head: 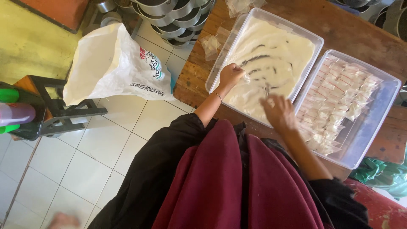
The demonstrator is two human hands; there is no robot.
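A clear plastic tray (310, 41) filled with white powder (271, 63) is positioned on a wooden table (360, 34). Dark grooves are visible in the powder surface. The left hand (231, 75) is located over the near left part of this tray, with the fingers curled around a small clear bag (246, 78) at powder level. The right hand (277, 112) is held above the near edge of the same tray; it is blurred, so whether it is open or gripping anything cannot be told.

Just beside the powder tray, to its right, a second clear tray (375, 123) is placed, in which rows of small filled sachets (339, 106) are stacked. Empty clear bags (210, 46) are laid on the table at the far left of the powder tray. A large white sack (110, 63) is propped on a dark metal stand (63, 108) on the tiled floor. Stacked metal pans (178, 17) are seen beyond the table.
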